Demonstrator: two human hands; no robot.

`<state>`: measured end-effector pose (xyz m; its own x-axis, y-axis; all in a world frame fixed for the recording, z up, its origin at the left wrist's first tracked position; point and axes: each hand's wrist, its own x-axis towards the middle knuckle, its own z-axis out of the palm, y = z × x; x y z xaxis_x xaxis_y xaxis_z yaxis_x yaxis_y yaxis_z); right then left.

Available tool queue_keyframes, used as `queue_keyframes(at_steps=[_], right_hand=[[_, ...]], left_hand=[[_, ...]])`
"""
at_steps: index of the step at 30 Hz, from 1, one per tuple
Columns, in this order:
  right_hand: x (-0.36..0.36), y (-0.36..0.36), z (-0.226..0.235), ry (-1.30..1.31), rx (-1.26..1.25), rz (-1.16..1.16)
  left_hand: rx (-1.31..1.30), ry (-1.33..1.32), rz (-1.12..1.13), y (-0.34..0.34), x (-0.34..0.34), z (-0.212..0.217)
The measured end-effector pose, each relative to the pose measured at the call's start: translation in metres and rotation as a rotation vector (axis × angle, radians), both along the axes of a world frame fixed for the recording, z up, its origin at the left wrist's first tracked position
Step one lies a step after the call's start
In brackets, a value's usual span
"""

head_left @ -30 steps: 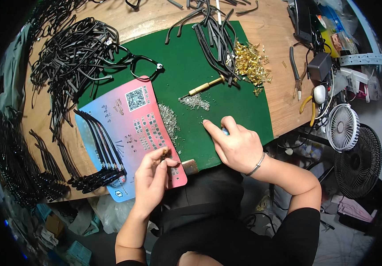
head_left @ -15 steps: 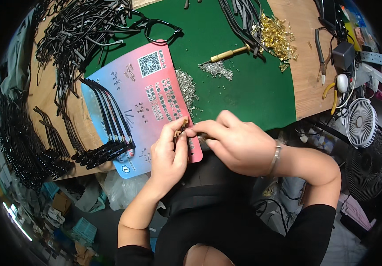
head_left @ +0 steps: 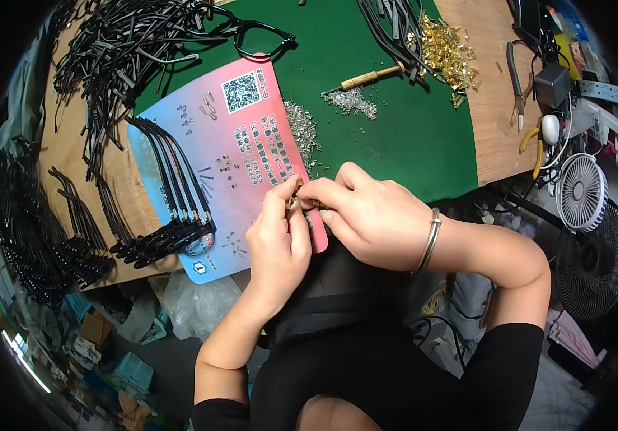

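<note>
Over the near right edge of a pink-and-blue printed sheet (head_left: 233, 144), my two hands meet at the fingertips. My left hand (head_left: 278, 241) pinches a small gold-coloured metal piece (head_left: 295, 194) between thumb and fingers. Closed and bent, my right hand (head_left: 377, 219) presses its fingertips against that piece; what it holds is mostly hidden. On the sheet lie several black eyeglass temples (head_left: 172, 169) side by side, along with small metal parts (head_left: 227, 164). Just beyond my hands, a heap of tiny silver parts (head_left: 300, 133) touches the sheet's edge.
A green mat (head_left: 402, 151) covers the wooden table. On it are a brass screwdriver (head_left: 366, 77), another silver heap (head_left: 354, 104), gold parts (head_left: 449, 54) and a black eyeglass frame (head_left: 262, 37). Dark strips (head_left: 119, 54) pile far left; pliers (head_left: 517, 90) and fans (head_left: 582, 194) stand right.
The view has shifted slightly. My right hand has turned a little at the wrist and sits closer over my left fingertips, which still pinch the gold-coloured piece.
</note>
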<state>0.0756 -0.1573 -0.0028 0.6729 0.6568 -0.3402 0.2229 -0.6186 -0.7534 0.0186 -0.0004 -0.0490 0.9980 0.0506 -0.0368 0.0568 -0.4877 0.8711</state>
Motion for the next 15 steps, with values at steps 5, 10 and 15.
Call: queue_keyframes(at_steps=[5,10,15], right_hand=[[0.017,0.004,-0.003,0.525,0.139,-0.123],[0.017,0.008,-0.005,0.483,0.071,-0.085],[0.01,0.008,-0.004,0.316,-0.04,-0.024]], left_hand=[[0.07,-0.03,-0.002,-0.001,0.0,0.001],[0.035,-0.013,-0.015,0.001,0.001,0.0],[0.025,-0.009,-0.035,0.001,0.002,0.002]])
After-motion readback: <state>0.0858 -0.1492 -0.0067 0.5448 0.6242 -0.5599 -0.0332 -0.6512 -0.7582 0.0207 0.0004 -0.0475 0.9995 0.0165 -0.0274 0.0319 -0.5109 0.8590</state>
